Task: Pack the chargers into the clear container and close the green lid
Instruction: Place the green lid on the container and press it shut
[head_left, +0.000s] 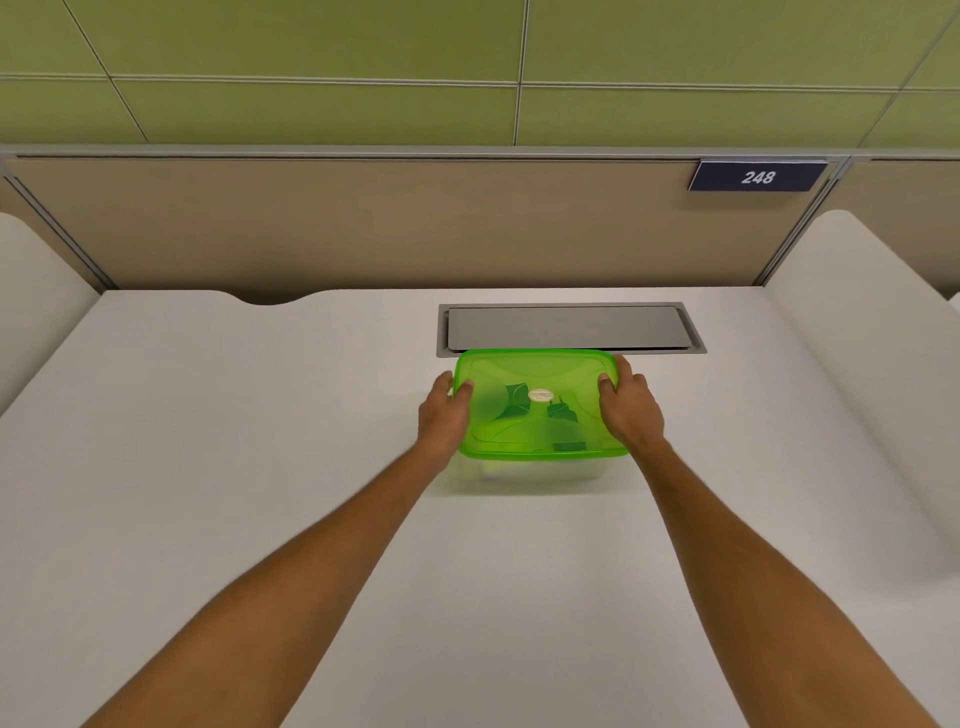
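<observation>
The translucent green lid (537, 374) lies on top of the clear container (540, 473) in the middle of the white desk. Dark chargers (561, 410) show through the lid as blurred shapes inside the container. My left hand (444, 415) grips the lid's left edge, thumb on top and fingers down the side. My right hand (631, 408) holds the right edge the same way. A small oval label (541, 395) sits at the lid's centre.
A grey cable hatch (569, 327) is set into the white desk (260, 441) just behind the container. A beige partition (363, 223) with a "248" sign (757, 177) closes off the back. White curved side panels stand at left and right.
</observation>
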